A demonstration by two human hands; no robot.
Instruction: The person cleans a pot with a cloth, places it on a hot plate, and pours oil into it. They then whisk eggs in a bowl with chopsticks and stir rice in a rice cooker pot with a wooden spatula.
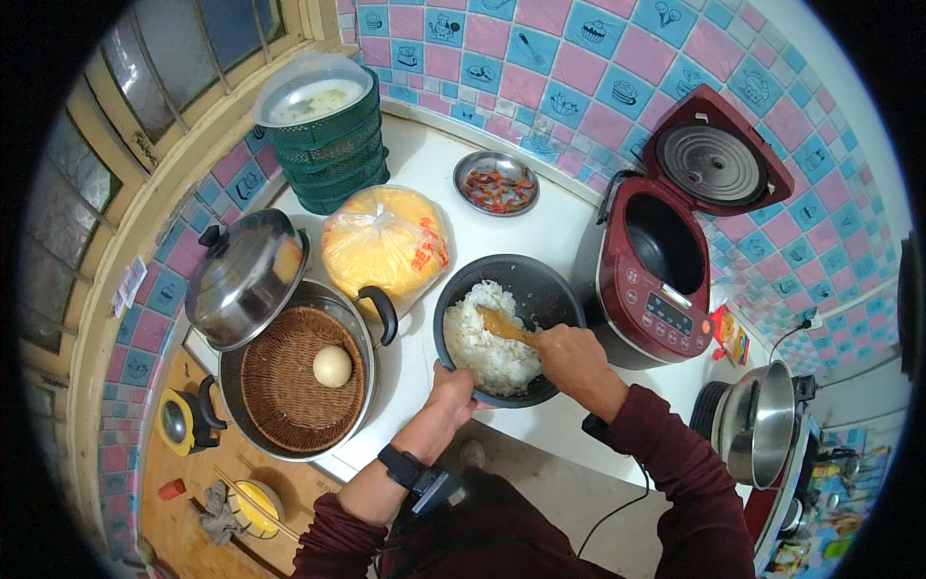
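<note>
In front of me is a dark rice cooker inner pot (561,289), tilted slightly, with cooked white rice (477,340) heaped toward its left side. My left hand (454,394) grips the pot's near rim at the lower left. My right hand (575,362) is closed around the handle of a wooden rice paddle (506,327), whose blade is partly buried in the rice. Just right of the pot stands a red rice cooker (622,304) with its lid (712,159) raised and its well bare.
At left, a steel pot (372,391) holds a wicker basket (289,383) with one round pale bun (333,366); a domed lid (246,279) leans on it. Behind are a bagged yellow food (383,246), a dish of reddish food (496,184) and green stacked baskets (329,159). Steel pans (759,427) sit right.
</note>
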